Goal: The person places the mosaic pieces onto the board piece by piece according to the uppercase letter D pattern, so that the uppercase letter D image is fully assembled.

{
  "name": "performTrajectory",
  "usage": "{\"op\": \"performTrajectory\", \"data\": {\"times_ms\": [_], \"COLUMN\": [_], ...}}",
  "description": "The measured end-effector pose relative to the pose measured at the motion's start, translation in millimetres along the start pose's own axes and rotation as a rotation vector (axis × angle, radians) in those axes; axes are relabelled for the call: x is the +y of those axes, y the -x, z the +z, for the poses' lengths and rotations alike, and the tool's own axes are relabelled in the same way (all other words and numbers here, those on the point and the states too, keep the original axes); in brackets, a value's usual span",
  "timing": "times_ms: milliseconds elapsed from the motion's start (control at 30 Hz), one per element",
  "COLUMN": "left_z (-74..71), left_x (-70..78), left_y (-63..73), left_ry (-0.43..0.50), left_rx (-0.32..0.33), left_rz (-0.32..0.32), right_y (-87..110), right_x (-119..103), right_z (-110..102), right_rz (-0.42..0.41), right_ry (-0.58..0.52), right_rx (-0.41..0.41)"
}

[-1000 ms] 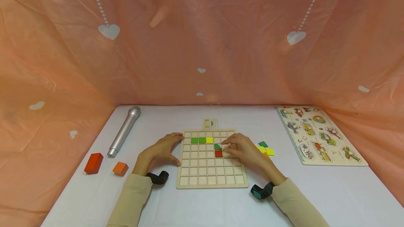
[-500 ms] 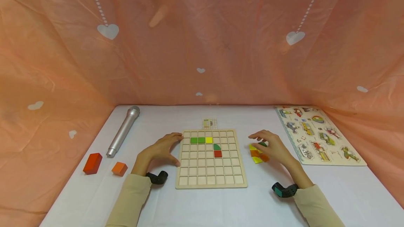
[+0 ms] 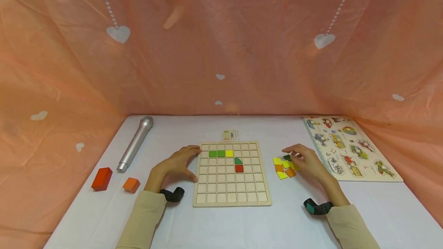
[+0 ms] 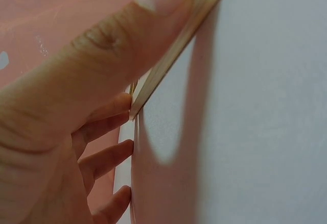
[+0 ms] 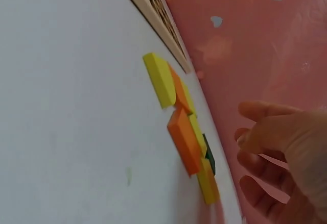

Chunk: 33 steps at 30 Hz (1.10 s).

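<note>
A wooden grid board point(image 3: 231, 204) lies at the middle of the table. In its cells sit two green squares point(image 3: 217, 153), a yellow square point(image 3: 229, 153), a green quarter-round tile point(image 3: 238, 161) and a red square point(image 3: 239, 168). My left hand point(image 3: 177, 162) rests at the board's left edge, thumb and fingertips touching the rim, fingers spread. To the right, my right hand point(image 3: 306, 160) hovers over a group of loose tiles, yellow point(image 3: 282, 175), orange point(image 3: 290, 172) and dark green point(image 5: 209, 155). Its fingers are loosely bent with nothing between them in the right wrist view.
A small pattern card point(image 3: 230, 135) lies behind the board. A silver microphone point(image 3: 136, 143), a red block point(image 3: 102, 179) and an orange cube point(image 3: 131, 185) are at the left. A picture puzzle board point(image 3: 353, 149) lies at the far right. A pink heart-patterned curtain point(image 3: 221, 49) surrounds the table.
My right hand has moved right, from the green quarter-round tile on the board to the loose tiles, then slightly further right. The left hand has stayed at the board's edge.
</note>
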<state>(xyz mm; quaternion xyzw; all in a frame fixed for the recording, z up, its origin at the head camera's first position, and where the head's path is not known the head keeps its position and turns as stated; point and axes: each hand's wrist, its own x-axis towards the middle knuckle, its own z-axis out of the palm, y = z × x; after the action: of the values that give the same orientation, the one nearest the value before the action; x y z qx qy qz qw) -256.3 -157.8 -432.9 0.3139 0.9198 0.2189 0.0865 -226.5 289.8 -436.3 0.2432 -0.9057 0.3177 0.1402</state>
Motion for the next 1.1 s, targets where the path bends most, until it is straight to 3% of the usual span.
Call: {"op": "performTrajectory", "data": {"times_ms": [133, 400, 533, 900, 1100], "left_z": [-0.3, -1.1, -1.0, 0.9, 1.0], "left_x": [-0.2, 1.4, 0.9, -0.9, -1.8], "left_y": [0.1, 0.9, 0.7, 0.0, 0.0], "left_ry": [-0.002, 0.007, 0.011, 0.005, 0.005], "left_rx": [0.001, -0.002, -0.001, -0.002, -0.001], "left_rz": [-0.003, -0.004, -0.008, -0.012, -0.006], "right_y": [0.7, -3.9, -6.9, -9.3, -15.4], "right_x": [4.4, 3.4, 0.4, -4.0, -12.2], "right_z": [0.4, 3.8, 8.2, 13.7, 16.4], "right_rz": [0.058, 0.383, 0.445, 0.383, 0.297], "right_ry": [0.032, 0.094, 0.137, 0.144, 0.058], "right_rx": [-0.004, -0.071, -0.078, -0.027, -0.034]}}
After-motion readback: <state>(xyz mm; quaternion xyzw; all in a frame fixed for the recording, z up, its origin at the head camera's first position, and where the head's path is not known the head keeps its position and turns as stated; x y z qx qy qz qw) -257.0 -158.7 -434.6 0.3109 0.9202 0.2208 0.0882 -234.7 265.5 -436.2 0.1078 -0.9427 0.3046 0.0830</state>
